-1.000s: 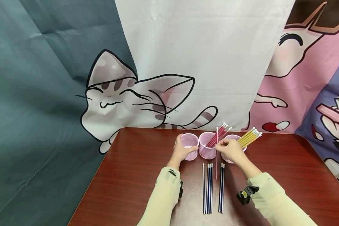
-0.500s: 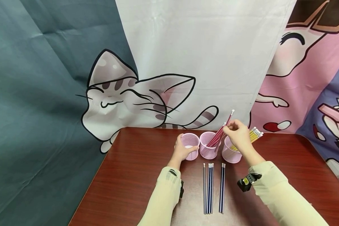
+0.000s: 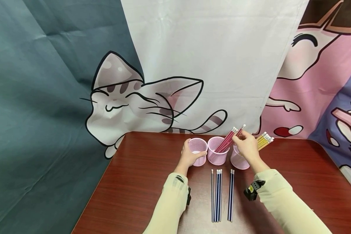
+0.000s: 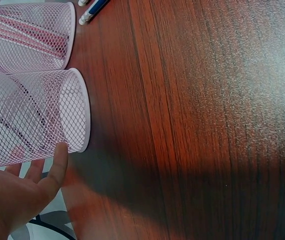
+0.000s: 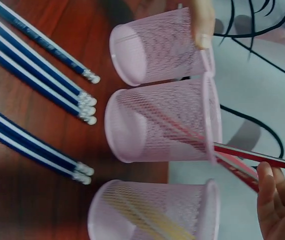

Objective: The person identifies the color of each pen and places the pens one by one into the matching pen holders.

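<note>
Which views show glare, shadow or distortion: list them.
Left wrist: pale glare on the table at upper right, dark shadow beside the held cup; head: sheen on its near part, soft shadow by the right sleeve; right wrist: the lower blue pencils look bowed, likely lens distortion.

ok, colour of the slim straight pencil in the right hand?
Slim red pencil; best seen in right wrist view.

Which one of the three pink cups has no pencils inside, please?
The left cup, the one that the left hand holds. Red pencils lean in the middle cup, and yellow pencils in the right cup.
</note>
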